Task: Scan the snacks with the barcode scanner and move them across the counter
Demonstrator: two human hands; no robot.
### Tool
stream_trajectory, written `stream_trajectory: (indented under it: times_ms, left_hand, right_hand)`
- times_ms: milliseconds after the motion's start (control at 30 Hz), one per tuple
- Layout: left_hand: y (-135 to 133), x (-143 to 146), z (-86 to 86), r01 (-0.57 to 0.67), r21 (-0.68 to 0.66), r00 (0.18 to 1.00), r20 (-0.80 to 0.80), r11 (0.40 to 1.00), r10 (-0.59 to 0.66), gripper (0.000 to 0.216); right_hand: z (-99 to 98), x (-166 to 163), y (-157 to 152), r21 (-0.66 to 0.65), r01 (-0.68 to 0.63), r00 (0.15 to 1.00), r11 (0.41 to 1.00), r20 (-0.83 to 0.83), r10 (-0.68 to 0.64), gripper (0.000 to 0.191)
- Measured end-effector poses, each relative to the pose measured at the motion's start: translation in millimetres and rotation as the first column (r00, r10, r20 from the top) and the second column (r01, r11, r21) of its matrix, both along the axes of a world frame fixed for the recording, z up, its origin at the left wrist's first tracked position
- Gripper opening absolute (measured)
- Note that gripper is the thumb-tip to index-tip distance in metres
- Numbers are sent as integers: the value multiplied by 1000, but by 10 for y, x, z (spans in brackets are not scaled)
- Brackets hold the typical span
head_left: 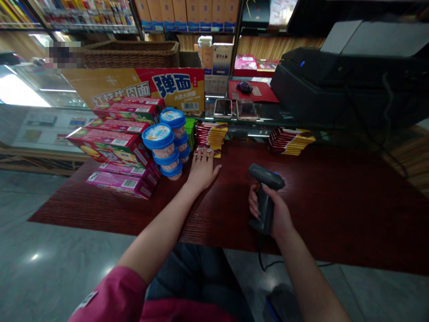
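Note:
My right hand (279,212) is wrapped round the handle of a dark barcode scanner (266,197), held above the brown counter (221,223) with its head tipped toward the left. A cable hangs from the scanner's base. My left hand (203,171) reaches forward with fingers spread, its fingertips on a small red and yellow packet (216,154) at the near end of a stack of packets (212,135). Blue-lidded tubs (158,136) stand stacked just left of that hand. Further right lies another fanned row of red and yellow packets (291,140).
Red and pink boxes (117,143) are piled on the counter's left. Behind them are a large noodle carton (170,89) and a wicker basket (130,53). Two phones, one a white-edged phone (223,108), and a mouse (244,87) lie at the back. Black equipment (335,85) occupies the right.

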State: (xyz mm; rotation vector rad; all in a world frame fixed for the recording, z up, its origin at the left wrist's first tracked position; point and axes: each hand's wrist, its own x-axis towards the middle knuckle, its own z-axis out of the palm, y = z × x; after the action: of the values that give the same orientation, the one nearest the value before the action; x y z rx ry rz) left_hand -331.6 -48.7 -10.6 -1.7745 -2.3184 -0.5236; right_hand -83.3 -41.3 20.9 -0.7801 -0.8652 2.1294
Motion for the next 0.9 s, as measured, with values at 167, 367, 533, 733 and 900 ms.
stream_trajectory:
  times_ms: [167, 367, 533, 733, 900]
  left_hand:
    - [-43, 258, 42, 162, 78, 987, 2, 984, -163, 60]
    - [370, 940, -9, 474, 114, 861, 149, 873, -487, 75]
    - [1142, 1273, 40, 455, 282, 826, 223, 845, -518, 80]
    - [1956, 1365, 86, 425, 463, 821, 164, 778, -546, 67]
    - [2185, 1293, 1, 436, 514, 785, 185, 739, -592, 45]
  right_hand:
    - [-54, 162, 243, 46, 76, 997, 996, -31, -74, 32]
    - [-67, 693, 808, 72, 220, 975, 973, -55, -217, 31]
    - [-84, 992, 1086, -23, 252, 949, 967, -192, -252, 30]
    - [-91, 945, 1095, 11, 238, 958, 971, -170, -233, 29]
    - [-77, 937, 1088, 49, 237, 965, 970, -129, -229, 31]
